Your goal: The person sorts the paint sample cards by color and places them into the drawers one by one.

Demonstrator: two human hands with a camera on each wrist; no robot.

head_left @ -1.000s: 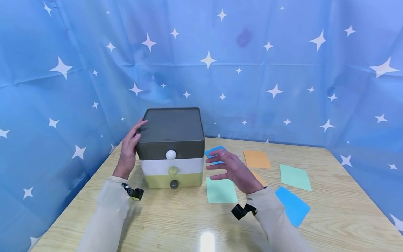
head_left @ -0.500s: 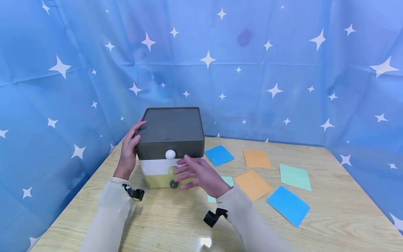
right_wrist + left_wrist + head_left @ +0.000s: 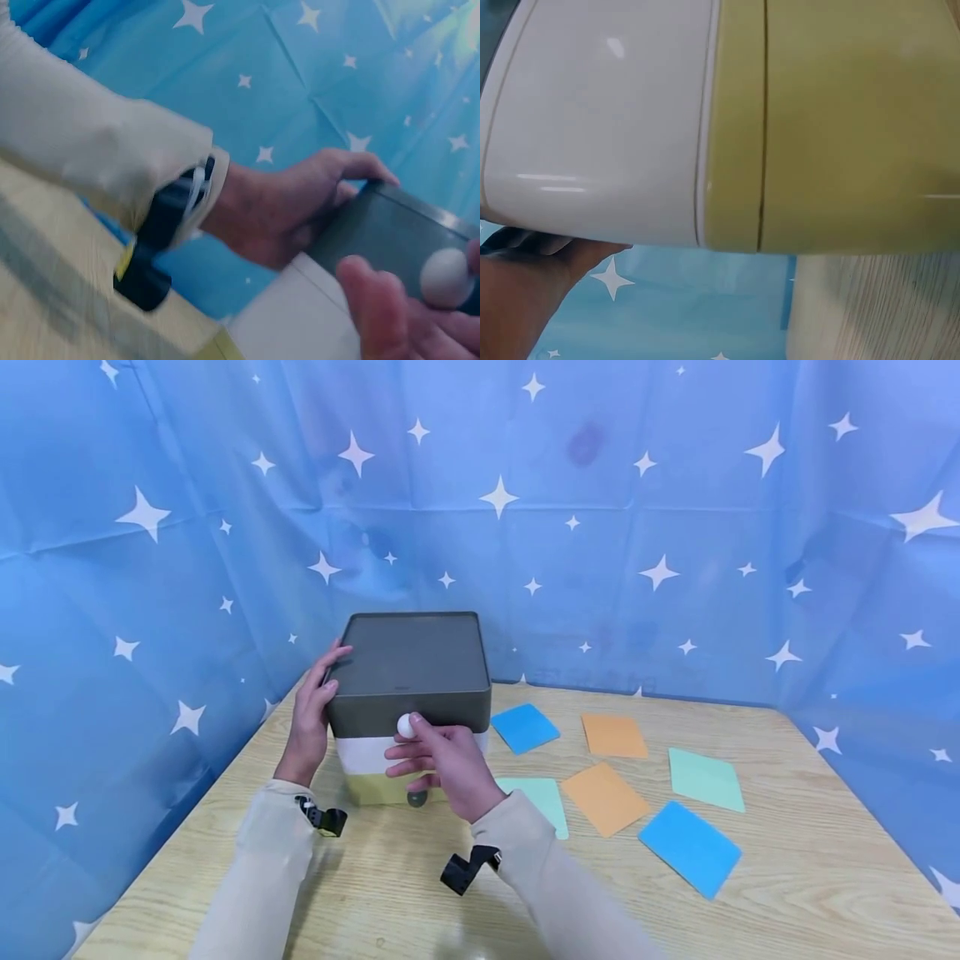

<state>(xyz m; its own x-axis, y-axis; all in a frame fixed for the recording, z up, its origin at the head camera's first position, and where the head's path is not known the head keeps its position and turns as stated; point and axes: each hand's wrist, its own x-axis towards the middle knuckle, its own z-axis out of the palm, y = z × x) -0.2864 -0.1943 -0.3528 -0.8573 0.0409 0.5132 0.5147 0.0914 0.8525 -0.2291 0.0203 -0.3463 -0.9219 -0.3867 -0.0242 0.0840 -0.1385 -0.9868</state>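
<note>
two hands meet at the three-tier plastic drawer box standing at the wooden table's far left: left hand lies flat against its left side, right hand pinches the small white round knob on the dark grey top drawer, which faces the person.

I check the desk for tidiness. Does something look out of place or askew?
Nothing is damaged or spilled. Only the coloured cards lie scattered at odd angles on the table beside the drawer box, whose drawers appear closed.
</note>
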